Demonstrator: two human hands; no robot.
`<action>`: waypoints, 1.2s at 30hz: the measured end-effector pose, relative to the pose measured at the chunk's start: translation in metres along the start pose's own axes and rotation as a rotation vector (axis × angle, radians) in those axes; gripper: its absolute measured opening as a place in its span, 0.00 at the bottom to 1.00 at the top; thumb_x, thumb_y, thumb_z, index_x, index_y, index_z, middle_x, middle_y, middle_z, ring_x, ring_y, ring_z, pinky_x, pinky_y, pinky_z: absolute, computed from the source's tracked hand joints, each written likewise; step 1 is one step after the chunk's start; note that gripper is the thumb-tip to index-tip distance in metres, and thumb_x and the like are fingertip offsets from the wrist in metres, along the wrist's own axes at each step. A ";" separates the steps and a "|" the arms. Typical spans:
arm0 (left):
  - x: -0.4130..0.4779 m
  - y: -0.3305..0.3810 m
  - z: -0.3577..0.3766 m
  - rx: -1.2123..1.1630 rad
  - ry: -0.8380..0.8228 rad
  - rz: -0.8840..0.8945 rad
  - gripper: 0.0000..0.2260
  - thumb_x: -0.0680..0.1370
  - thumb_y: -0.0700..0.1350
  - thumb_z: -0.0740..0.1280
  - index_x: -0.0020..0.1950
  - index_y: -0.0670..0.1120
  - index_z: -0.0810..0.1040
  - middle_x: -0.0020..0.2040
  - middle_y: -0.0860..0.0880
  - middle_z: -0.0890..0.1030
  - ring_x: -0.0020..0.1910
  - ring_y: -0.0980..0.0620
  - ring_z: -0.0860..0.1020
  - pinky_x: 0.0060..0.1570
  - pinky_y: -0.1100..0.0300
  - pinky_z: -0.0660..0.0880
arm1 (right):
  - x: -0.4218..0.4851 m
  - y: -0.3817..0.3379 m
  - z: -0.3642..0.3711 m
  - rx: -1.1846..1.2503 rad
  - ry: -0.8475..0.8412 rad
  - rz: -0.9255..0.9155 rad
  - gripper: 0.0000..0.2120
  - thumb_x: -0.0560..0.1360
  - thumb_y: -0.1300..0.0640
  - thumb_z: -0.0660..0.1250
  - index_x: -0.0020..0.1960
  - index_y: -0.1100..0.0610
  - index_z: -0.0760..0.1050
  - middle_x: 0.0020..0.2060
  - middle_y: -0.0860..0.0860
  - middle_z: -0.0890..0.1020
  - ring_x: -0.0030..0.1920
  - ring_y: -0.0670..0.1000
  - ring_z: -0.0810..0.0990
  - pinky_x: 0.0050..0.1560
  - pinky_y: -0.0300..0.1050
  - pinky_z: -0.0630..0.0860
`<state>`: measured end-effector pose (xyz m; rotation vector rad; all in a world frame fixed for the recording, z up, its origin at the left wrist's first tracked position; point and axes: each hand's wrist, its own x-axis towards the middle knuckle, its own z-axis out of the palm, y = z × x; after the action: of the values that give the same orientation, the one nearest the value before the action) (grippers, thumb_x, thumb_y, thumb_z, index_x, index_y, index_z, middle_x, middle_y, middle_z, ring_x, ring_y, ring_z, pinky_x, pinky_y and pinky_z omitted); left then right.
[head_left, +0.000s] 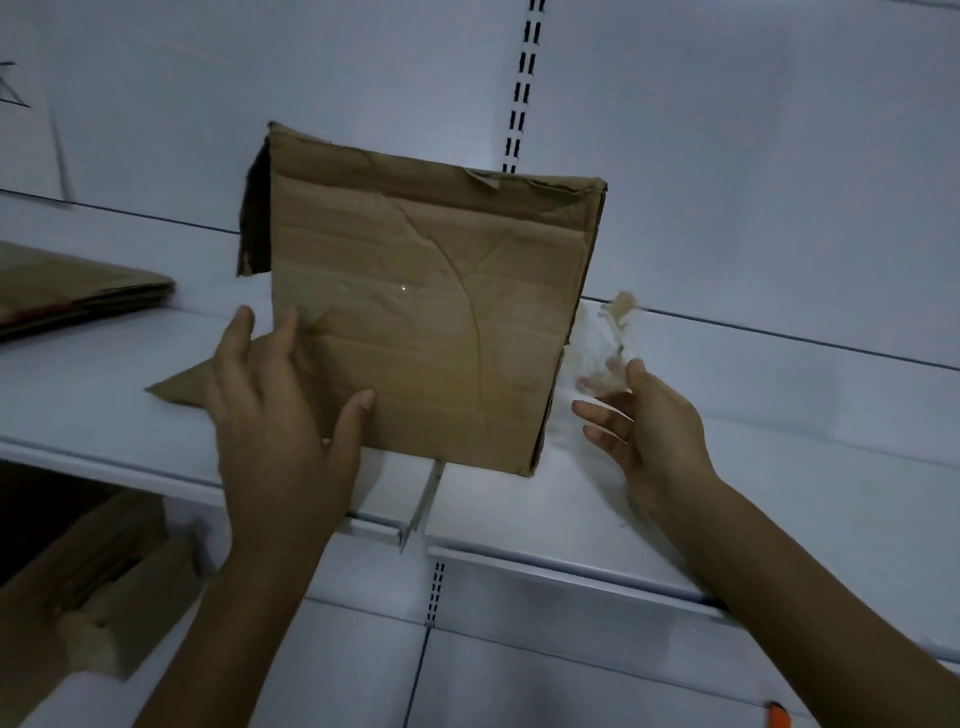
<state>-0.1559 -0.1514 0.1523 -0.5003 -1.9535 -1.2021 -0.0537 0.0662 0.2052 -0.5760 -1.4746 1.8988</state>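
A brown cardboard box (431, 312) stands on a white metal shelf (779, 415), just over the seam where two shelf boards meet. Its broad front face is turned to the camera. The corrugated board is soft and worn, with long creases across the face, a torn upper edge and a glossy patch of clear tape near the middle. At its upper left corner one side flap (254, 218) stands open and looks dark. At its lower left a pointed flap (176, 387) lies flat on the shelf.

The left hand (275, 415) rests on the lower left part of the front face. Its fingers are straight and spread, and the thumb lies flat on the cardboard, so it presses on the box and does not grasp it.

The right hand (654, 431) is just beside the lower right corner of the box, apart from it, with half-bent, relaxed fingers. A crumpled strip of clear tape (605, 348), with bits of brown paper stuck to it, is at the tip of the thumb. The picture is blurred there, so it cannot be told if the thumb pinches the strip or only touches it.

Far to the left a stack of flattened cardboard (78, 296) lies on the same shelf. More cardboard pieces (93, 582) are on the level below. A slotted upright (522, 88) runs up the white back panel behind the box.
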 end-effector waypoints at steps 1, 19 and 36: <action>-0.001 0.000 0.000 0.007 0.025 0.021 0.29 0.75 0.48 0.70 0.72 0.42 0.64 0.74 0.38 0.58 0.72 0.40 0.57 0.65 0.40 0.63 | -0.001 0.002 0.001 -0.019 -0.020 0.014 0.10 0.81 0.54 0.58 0.56 0.56 0.76 0.48 0.55 0.83 0.35 0.47 0.84 0.30 0.38 0.78; 0.014 0.149 0.009 0.499 0.062 0.527 0.33 0.77 0.60 0.62 0.77 0.51 0.53 0.78 0.42 0.49 0.77 0.44 0.48 0.71 0.37 0.51 | -0.016 0.024 0.001 -0.791 -0.521 -0.775 0.34 0.74 0.47 0.69 0.73 0.49 0.56 0.61 0.49 0.68 0.48 0.48 0.75 0.45 0.44 0.74; 0.027 0.091 -0.095 0.917 -0.036 0.175 0.36 0.73 0.56 0.64 0.77 0.48 0.55 0.79 0.44 0.44 0.77 0.43 0.42 0.71 0.35 0.55 | 0.014 0.001 -0.051 -0.702 -0.737 -1.150 0.21 0.70 0.34 0.60 0.59 0.41 0.70 0.39 0.32 0.75 0.33 0.44 0.76 0.33 0.32 0.69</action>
<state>-0.0732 -0.1930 0.2495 -0.1908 -2.1770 -0.1142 -0.0290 0.1103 0.1910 0.7030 -2.2201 0.6348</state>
